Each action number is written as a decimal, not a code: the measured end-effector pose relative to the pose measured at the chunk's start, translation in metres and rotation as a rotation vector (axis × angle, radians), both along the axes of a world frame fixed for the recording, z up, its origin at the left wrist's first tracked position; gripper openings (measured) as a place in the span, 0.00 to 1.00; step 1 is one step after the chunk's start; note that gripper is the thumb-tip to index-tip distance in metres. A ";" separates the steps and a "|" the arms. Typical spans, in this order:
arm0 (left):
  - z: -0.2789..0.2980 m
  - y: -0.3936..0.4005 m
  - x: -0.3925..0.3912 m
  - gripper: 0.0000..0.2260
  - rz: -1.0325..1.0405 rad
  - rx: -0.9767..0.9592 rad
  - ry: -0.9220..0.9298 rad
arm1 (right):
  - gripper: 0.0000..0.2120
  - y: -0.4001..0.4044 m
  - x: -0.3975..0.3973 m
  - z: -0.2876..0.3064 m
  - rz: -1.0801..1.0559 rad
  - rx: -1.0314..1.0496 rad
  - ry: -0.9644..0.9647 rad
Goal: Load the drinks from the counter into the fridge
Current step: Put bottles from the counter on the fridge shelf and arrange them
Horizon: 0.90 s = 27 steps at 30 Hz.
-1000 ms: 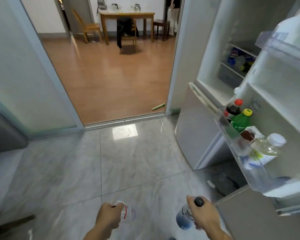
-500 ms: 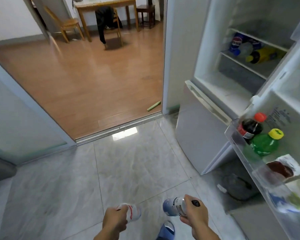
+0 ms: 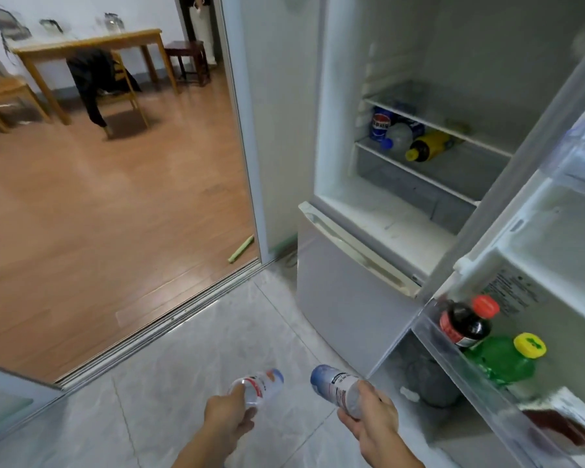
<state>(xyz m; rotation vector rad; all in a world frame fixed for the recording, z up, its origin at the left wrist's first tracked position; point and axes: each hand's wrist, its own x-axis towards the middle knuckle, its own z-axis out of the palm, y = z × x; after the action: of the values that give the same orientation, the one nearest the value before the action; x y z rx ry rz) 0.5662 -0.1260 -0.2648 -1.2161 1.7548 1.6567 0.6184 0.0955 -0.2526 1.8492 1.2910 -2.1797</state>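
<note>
My left hand grips a clear water bottle with a red and blue label, held low over the tiled floor. My right hand grips a blue-tinted bottle with a white label, its base pointing forward. The fridge stands open ahead on the right. On its lower inner shelf lie a Pepsi bottle, a pale bottle and a yellow bottle. The door rack at right holds a dark bottle with a red cap and a green bottle with a yellow cap.
A closed lower freezer door sits under the open compartment. A sliding door track divides the grey tiles from a wooden floor. Beyond stand a wooden table, chairs and a person's legs. A green stick lies by the doorway.
The view has swung right and closer to the fridge, so its inner shelves now show. Both hands keep their bottles; the right bottle has tipped with its base forward.
</note>
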 end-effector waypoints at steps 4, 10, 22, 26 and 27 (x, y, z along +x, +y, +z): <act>0.011 -0.002 -0.063 0.13 -0.125 0.149 0.032 | 0.17 -0.012 -0.042 0.003 -0.190 -0.073 0.102; 0.038 0.003 -0.153 0.15 -0.307 0.334 0.098 | 0.18 -0.038 -0.102 0.028 -0.427 -0.152 0.253; 0.097 0.064 -0.254 0.10 -0.403 0.647 0.117 | 0.15 -0.028 -0.172 0.095 -0.725 -0.211 0.660; 0.112 0.100 -0.271 0.10 -0.470 0.719 0.154 | 0.15 0.001 -0.194 0.107 -0.753 -0.080 0.679; 0.118 0.109 -0.276 0.11 -0.491 0.735 0.166 | 0.16 0.010 -0.199 0.109 -0.748 -0.044 0.677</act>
<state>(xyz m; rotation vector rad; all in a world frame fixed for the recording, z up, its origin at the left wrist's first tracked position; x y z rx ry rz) 0.2902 -0.0167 -0.1473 -0.2968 1.1901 1.8537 0.4194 0.1053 -0.1437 1.8352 0.5664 -3.3887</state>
